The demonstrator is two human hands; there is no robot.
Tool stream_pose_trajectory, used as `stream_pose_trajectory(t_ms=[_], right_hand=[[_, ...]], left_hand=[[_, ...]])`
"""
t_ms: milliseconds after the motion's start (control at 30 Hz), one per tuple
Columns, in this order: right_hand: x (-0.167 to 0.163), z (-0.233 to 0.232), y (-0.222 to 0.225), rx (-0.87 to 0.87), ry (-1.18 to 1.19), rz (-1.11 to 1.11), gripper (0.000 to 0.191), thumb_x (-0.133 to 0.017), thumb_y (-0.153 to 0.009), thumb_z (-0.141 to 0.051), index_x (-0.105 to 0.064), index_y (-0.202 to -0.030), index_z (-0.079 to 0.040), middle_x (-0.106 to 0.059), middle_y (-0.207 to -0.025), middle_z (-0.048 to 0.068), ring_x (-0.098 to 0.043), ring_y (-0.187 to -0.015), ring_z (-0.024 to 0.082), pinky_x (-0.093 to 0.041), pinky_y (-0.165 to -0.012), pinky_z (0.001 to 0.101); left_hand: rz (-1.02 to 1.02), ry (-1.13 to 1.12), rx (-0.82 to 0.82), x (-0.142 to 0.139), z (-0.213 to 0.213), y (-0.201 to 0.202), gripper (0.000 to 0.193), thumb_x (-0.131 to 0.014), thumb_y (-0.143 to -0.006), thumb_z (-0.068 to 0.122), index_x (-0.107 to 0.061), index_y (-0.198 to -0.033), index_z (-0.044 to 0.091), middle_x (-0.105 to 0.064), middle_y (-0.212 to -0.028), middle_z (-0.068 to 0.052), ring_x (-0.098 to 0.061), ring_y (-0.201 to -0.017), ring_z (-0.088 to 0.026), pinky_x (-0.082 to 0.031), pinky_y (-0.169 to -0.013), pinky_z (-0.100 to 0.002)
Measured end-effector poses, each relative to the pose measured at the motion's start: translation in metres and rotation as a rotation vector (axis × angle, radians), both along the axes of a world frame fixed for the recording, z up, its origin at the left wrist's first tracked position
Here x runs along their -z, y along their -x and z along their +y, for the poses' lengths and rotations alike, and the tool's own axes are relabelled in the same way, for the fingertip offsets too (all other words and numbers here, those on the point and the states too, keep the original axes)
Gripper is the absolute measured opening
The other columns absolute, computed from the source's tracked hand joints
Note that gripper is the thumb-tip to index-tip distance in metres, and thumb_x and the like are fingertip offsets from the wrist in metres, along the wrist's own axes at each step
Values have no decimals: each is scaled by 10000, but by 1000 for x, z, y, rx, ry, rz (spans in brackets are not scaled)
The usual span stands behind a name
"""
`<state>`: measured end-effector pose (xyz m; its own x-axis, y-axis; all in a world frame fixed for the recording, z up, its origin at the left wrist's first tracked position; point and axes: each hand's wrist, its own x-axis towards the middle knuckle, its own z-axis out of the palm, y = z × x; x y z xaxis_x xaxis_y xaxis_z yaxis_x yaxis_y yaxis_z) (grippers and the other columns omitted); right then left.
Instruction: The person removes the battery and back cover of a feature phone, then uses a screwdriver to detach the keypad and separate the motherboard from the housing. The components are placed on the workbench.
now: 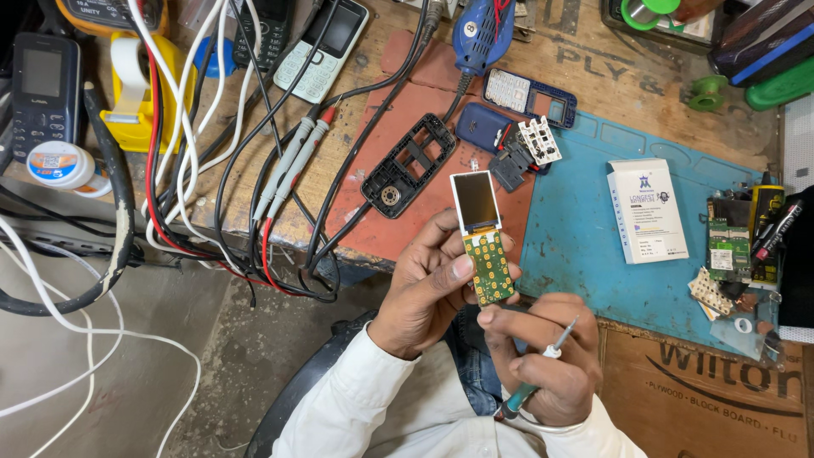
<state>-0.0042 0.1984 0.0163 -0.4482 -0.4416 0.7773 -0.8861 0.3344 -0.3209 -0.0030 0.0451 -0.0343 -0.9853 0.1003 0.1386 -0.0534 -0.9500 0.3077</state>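
I'm looking down at the bench: the left hand (424, 293) has its fingers clamped on a bare phone circuit board (485, 242), screen on top and gold keypad contacts below, held up just off the bench edge. The right hand (543, 365) sits just beside it, fingers wrapped round a small screwdriver (543, 365), its tip angled up and clear of the board. By my read the strip-down is largely done: the black inner frame (409, 165) lies on the red mat (398, 229), the blue back cover (482, 125) and blue keypad bezel (530, 95) rest beyond. Refitting looks to be what's left; nothing is reassembled yet
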Motion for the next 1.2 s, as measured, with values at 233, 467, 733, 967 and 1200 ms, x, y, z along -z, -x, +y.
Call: stream_pose_trajectory(t_ms=[233,467,733,967,1200], right_hand=[[0,-3,-5,96,34,-111,576,-856,-782,57,-354,-912,-192,-721,-951,54,-579,-790,231,-491,-690,350],[-9,-6,0,68,-55,-17,555,-866,-791,60,-381,-972,-142,-750,-1026,79,-593,-813,229,-504,-709,347],[-6,-4,-4,27,-21,-116,558,-872,-795,-3,-371,-987,-156,-689,-959,49,-634,-852,233,-533,-760,370],[-1,6,-5,-3,70,-204,518,-826,-855,-125,-351,-1064,-134,-688,-1024,128,-666,-927,226,-559,-810,342],[13,2,-4,-30,471,-605,394,-773,-983,-87,-405,-1126,-92,-708,-1074,220,-639,-821,113,-537,-791,220]], left_hand=[[-20,11,15,1,-3,-1,574,-666,-1034,140,-404,-1528,13,-624,-1353,-217,-689,-1173,-316,-605,-984,-480],[-8,42,2,2,-2,-2,574,-679,-1033,143,-412,-1520,-1,-631,-1355,-221,-694,-1176,-312,-595,-1001,-426],[-22,-1,9,0,-3,-1,580,-683,-1030,152,-406,-1518,5,-625,-1339,-224,-693,-1156,-310,-606,-962,-468],[23,51,-14,2,-3,-3,540,-709,-1016,136,-451,-1478,32,-628,-1329,-170,-689,-1165,-280,-591,-1004,-442],[4,187,-55,-1,0,-5,410,-748,-961,61,-527,-1306,52,-612,-1249,-68,-649,-1145,-188,-568,-1004,-376]])
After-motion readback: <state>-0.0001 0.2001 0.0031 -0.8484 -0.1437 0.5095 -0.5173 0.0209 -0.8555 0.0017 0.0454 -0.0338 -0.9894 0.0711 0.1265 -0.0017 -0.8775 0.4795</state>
